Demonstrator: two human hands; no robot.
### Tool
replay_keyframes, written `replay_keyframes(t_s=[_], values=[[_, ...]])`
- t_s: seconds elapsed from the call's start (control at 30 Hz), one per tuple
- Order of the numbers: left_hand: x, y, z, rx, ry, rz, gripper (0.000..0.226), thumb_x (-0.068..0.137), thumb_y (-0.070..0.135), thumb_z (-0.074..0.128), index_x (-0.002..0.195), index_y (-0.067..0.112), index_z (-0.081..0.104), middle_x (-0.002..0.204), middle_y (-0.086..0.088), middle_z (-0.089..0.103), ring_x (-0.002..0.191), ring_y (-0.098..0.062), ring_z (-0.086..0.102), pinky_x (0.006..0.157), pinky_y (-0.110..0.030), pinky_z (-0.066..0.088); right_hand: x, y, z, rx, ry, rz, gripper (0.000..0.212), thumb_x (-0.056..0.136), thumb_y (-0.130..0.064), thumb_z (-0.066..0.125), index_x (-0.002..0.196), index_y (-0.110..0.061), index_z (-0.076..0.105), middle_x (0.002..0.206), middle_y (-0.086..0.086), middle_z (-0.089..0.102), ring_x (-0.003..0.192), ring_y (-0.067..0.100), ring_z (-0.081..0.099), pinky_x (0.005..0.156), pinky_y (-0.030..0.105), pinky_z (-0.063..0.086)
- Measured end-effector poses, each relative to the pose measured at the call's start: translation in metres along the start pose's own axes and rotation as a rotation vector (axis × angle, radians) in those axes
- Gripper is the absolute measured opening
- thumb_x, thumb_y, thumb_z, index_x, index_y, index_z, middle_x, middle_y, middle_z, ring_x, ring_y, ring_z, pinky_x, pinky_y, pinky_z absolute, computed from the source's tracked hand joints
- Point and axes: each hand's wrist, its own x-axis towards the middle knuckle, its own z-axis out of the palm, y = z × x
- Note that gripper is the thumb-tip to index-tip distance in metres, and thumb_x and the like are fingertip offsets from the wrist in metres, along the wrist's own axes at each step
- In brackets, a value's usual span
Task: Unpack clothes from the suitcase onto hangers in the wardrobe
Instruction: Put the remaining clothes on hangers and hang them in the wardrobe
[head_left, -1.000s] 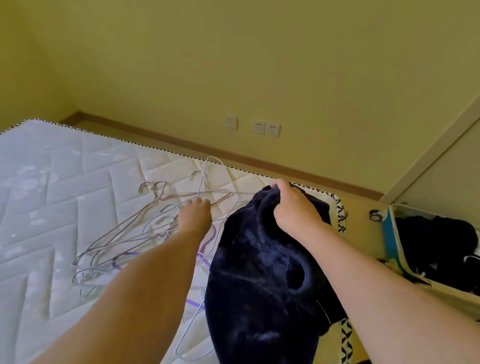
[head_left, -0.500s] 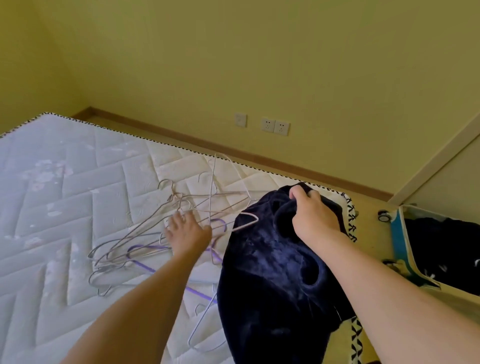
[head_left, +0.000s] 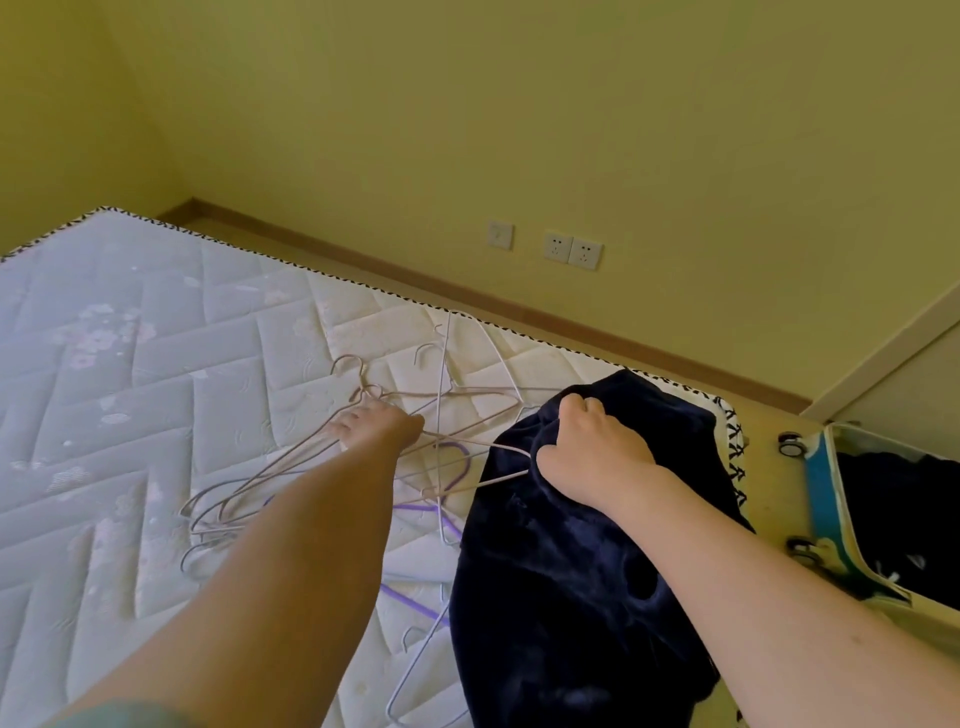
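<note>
A dark navy garment (head_left: 576, 561) is spread along the near right edge of a bare quilted mattress (head_left: 130, 415), its long axis running away from the viewer, and is gripped at its far end by the right hand (head_left: 587, 452), whose fingers are curled into the bunched fabric. Just to the left, a tangle of wire hangers (head_left: 322, 467) is reached into by the left hand (head_left: 382, 423); whether a hanger is actually held there cannot be told, the fingers being hidden behind the hand. The hangers are judged nearer the left hand, the garment lying immediately to their right. Further right, an open suitcase (head_left: 821, 483) with dark clothes inside is seen on the floor. No wardrobe is shown.
</note>
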Motion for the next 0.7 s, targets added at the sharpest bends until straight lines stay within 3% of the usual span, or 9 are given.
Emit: replay_keyframes(t_s=[0.1,0.2,0.33,0.43,0.53,0.7], values=[[0.011,0.005,-0.002,-0.072,-0.007,0.006,0.084,0.087,0.049,0.049,0.152,0.005,0.019,0.153,-0.022,0.028,0.142,-0.039,0.024,0.118,-0.051,0.018,0.005,0.002,0.003,-0.035,-0.028,-0.026,0.028,0.094,-0.028,0.04,0.118,-0.013,0.039,0.115,0.008,0.043,0.089,0.025,0.044,0.07,0.033,0.038],[0.023,0.006,-0.005,-0.007,0.043,0.172,0.072,0.087,0.035,0.049,0.149,0.006,0.025,0.146,-0.02,0.037,0.135,-0.04,0.032,0.114,-0.048,0.026,0.01,0.005,0.006,-0.083,-0.032,-0.069,0.028,0.095,-0.019,0.035,0.123,-0.014,0.039,0.121,0.009,0.043,0.097,0.027,0.045,0.073,0.034,0.037],[0.036,0.005,-0.013,-0.021,0.038,0.477,0.031,0.093,0.016,0.043,0.121,0.018,0.054,0.117,-0.011,0.06,0.1,-0.028,0.054,0.086,-0.037,0.048,0.014,0.015,0.004,-0.187,0.026,-0.111,0.037,0.091,-0.007,0.041,0.124,-0.023,0.047,0.128,0.005,0.042,0.111,0.028,0.044,0.08,0.033,0.038],[0.032,0.014,-0.026,0.013,0.167,0.64,0.017,0.102,0.026,0.036,0.107,0.021,0.051,0.098,-0.011,0.066,0.079,-0.027,0.053,0.068,-0.034,0.041,0.016,0.028,-0.002,-0.186,0.102,-0.046,0.031,0.092,-0.006,0.041,0.114,-0.024,0.055,0.123,0.005,0.044,0.109,0.029,0.044,0.084,0.035,0.039],[0.005,0.037,-0.049,-0.016,0.348,0.77,0.02,0.104,0.035,0.029,0.102,0.02,0.042,0.082,-0.011,0.064,0.074,-0.033,0.054,0.064,-0.038,0.045,0.017,0.049,-0.013,-0.107,0.202,0.06,0.025,0.088,-0.003,0.039,0.088,-0.02,0.056,0.106,0.006,0.046,0.102,0.031,0.045,0.08,0.037,0.042],[-0.051,0.076,-0.103,-0.04,0.611,0.934,0.015,0.1,0.015,0.034,0.109,0.012,0.046,0.073,-0.011,0.064,0.058,-0.032,0.047,0.059,-0.033,0.027,0.019,0.099,-0.036,-0.123,0.252,0.217,0.027,0.081,0.004,0.04,0.071,-0.02,0.047,0.095,0.006,0.043,0.09,0.031,0.052,0.065,0.033,0.034]])
